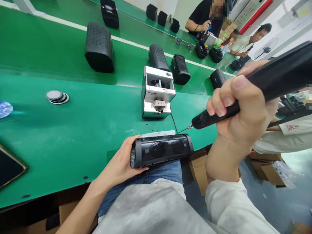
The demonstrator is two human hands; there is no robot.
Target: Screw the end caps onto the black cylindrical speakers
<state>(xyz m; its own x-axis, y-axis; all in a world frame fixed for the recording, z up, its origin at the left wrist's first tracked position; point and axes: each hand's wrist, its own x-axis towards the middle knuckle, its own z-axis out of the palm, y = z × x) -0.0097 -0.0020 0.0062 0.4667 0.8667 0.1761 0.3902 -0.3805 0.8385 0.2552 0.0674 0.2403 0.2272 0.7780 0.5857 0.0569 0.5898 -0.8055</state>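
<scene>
My left hand grips the left end of a black cylindrical speaker that lies across my lap at the table's near edge. My right hand is wrapped round a black electric screwdriver, held slanted. Its thin bit points down-left and hovers just above the speaker's upper right end. Whether the tip touches the speaker I cannot tell.
A white screw feeder box stands on the green table just behind the speaker. Several black speakers stand on the conveyor beyond. A round disc lies at the left. Two people work at the far right. Cardboard boxes sit on the floor.
</scene>
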